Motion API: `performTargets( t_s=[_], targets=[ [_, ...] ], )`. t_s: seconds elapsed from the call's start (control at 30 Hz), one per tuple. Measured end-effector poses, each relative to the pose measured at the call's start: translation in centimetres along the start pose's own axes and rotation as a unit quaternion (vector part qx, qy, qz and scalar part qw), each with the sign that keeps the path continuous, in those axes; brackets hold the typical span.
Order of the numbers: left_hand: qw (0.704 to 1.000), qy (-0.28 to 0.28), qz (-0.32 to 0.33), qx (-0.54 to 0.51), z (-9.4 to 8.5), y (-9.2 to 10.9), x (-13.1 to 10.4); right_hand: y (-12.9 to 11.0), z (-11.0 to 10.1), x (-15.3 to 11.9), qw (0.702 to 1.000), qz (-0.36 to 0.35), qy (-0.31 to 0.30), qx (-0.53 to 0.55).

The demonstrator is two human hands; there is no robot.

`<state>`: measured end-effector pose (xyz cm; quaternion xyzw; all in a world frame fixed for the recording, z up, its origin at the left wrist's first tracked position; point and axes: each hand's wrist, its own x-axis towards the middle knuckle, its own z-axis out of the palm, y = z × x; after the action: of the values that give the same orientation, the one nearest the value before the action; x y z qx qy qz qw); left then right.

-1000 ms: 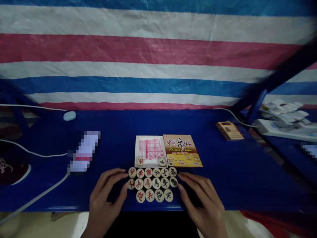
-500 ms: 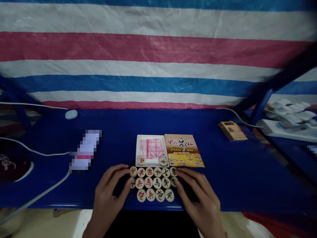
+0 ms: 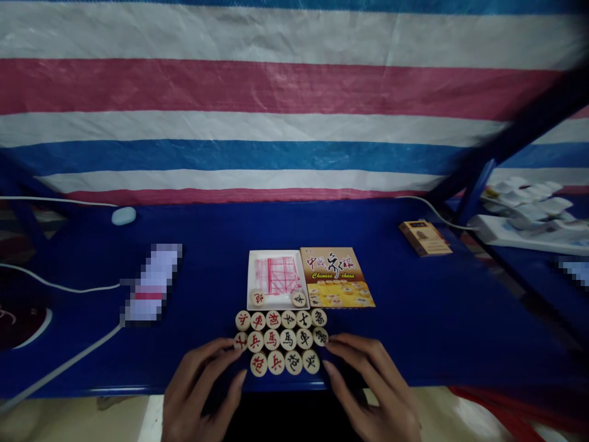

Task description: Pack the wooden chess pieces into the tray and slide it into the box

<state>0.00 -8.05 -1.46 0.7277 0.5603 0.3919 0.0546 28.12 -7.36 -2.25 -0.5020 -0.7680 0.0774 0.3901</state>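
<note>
Wooden Chinese chess pieces [image 3: 273,339] lie in three rows near the table's front edge, red characters on the left and black on the right. At the left end of the middle row, the fingertips of my left hand [image 3: 196,387] touch a red piece [image 3: 240,341]; the thumb is spread away. Opposite, my right hand [image 3: 380,387] has its index fingertip at a black piece [image 3: 321,336], thumb apart near the front row. Neither hand grips anything. Behind the rows, an open white box [image 3: 277,302] holds two pieces, with its printed lid [image 3: 340,276] alongside.
On the blue table [image 3: 221,227], a blurred-out phone [image 3: 154,282] with cables lies left, near a small pale case [image 3: 124,215]. A cardboard pack [image 3: 426,238] sits at the right, near a white power strip [image 3: 515,236]. A striped tarp [image 3: 276,86] hangs behind.
Both hands have drawn back toward the front edge, from the ends of the back two rows to the middle row. Their thumbs have come off the pieces. The view has shifted slightly.
</note>
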Motion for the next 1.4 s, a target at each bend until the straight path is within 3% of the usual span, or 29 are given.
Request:
performTargets(
  t_s=[0.2, 0.53, 0.7, 0.87, 1.03, 1.2, 1.4],
  targets=[
    [0.994, -0.025, 0.106, 0.015, 1.0, 0.4, -0.6, -0.6, 1.0, -1.3, 0.999, -0.042, -0.011, -0.004],
    [0.998, 0.032, 0.057, -0.01, 1.6, 1.7, -0.9, -0.7, 1.6, -1.9, 0.999, -0.028, 0.023, 0.011],
    [0.995, 0.094, 0.018, -0.015, 0.8, 2.1, 0.7, -1.2, 1.5, 0.4, 0.996, 0.0, 0.068, 0.059],
    [0.997, 0.045, 0.033, -0.056, 2.2, 1.4, 4.3, -1.6, 2.5, 4.3, 0.99, -0.002, 0.104, 0.096],
    [0.994, 0.034, 0.071, -0.079, 3.0, 0.8, 5.2, -1.6, 2.9, 4.8, 0.988, 0.012, 0.095, 0.118],
    [0.997, 0.009, 0.046, -0.053, 3.0, 0.3, 6.2, -1.2, 3.2, 6.8, 0.997, -0.015, 0.054, 0.042],
    [0.997, -0.033, 0.065, 0.008, 4.1, 0.0, 8.9, -0.4, 4.1, 8.8, 0.998, -0.038, 0.031, -0.048]
  ],
)
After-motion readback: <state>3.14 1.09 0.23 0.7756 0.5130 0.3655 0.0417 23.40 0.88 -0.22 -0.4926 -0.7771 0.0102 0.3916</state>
